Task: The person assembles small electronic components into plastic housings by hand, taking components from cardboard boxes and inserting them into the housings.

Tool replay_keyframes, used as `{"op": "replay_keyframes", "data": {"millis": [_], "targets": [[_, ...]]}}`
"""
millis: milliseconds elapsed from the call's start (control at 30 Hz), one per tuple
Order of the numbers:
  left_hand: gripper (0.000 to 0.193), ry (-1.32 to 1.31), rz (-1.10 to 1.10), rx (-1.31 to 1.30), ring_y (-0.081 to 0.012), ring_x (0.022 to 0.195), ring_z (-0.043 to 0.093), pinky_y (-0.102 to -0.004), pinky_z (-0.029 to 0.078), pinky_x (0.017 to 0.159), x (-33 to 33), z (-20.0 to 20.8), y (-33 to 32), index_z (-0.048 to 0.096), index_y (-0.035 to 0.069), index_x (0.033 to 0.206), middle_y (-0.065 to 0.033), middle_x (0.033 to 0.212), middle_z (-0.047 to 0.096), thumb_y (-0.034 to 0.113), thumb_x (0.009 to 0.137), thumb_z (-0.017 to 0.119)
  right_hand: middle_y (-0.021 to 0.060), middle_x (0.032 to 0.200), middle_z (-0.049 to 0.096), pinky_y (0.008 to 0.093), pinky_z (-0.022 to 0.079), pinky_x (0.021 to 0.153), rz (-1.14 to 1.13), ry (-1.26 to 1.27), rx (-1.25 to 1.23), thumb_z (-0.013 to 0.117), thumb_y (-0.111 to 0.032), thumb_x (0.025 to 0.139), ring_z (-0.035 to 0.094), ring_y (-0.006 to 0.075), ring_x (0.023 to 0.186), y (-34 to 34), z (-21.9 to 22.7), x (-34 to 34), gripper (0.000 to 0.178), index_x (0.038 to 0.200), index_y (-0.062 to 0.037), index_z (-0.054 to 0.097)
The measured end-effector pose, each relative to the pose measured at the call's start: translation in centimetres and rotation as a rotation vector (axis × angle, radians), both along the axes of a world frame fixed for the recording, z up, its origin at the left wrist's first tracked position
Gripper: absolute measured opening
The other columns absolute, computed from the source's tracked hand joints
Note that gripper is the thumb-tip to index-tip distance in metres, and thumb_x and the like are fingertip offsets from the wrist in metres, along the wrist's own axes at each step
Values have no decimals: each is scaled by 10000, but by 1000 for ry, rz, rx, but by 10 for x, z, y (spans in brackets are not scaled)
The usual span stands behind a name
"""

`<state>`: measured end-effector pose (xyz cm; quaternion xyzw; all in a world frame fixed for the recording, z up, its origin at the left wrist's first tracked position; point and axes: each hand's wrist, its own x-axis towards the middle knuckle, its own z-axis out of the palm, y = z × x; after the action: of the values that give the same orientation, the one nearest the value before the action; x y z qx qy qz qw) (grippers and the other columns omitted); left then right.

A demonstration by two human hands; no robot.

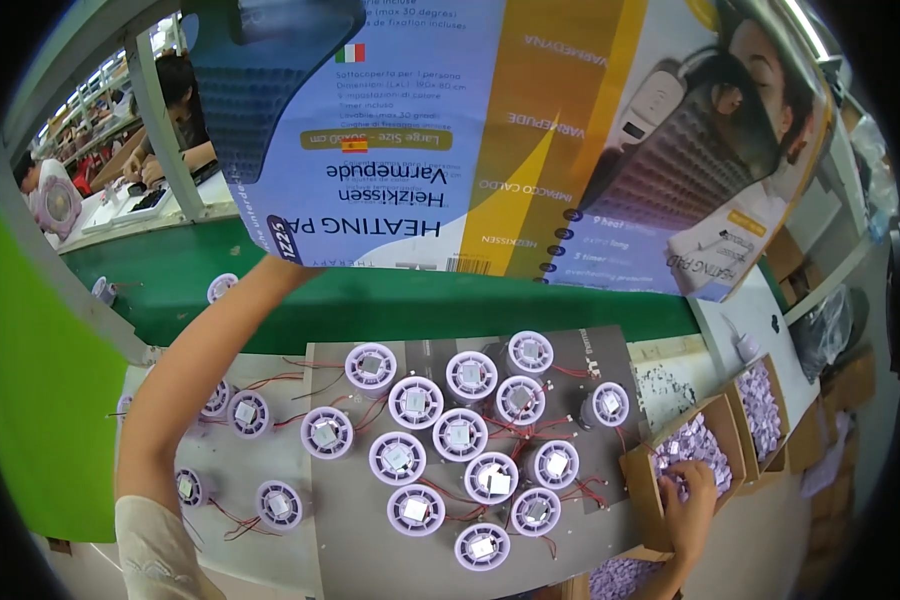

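My left forearm reaches up and away, ending behind a large printed packaging sheet. The fingers of that hand are hidden there. At the lower right, my right hand dips into a cardboard box filled with small lilac plastic pieces. Its fingers curl down among the pieces, and what they pinch is too small to name. Between my arms stand several round lilac housings, each with a spoked rim, a square silvery plate in the middle and thin red wires.
The housings rest on grey board. Beyond it runs a green conveyor belt with more lilac housings at its left. Another box of lilac pieces stands farther right. A white post rises at upper left, with people working behind it.
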<state>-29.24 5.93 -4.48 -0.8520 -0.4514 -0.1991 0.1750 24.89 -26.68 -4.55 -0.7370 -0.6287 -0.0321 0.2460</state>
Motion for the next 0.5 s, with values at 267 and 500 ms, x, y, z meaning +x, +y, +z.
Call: {"op": "replay_keyframes", "data": {"millis": [267,500], "targets": [[459,-76,-134,-2,-381,986,627,-454,521,817,63,-4,5,602,0,1137,-219,1066,642,107,710,731,140,902,632,360,478,727,30,58,-32,745,79,610,605,296,842,-1,-5,7,343,928,0,642],[453,-70,-198,-23,-379,981,619,-460,522,803,70,-22,3,593,-2,1145,-213,1078,632,64,709,693,133,1067,683,377,494,869,-31,-58,-203,702,-22,804,636,302,967,7,15,-21,203,1005,-24,681]]}}
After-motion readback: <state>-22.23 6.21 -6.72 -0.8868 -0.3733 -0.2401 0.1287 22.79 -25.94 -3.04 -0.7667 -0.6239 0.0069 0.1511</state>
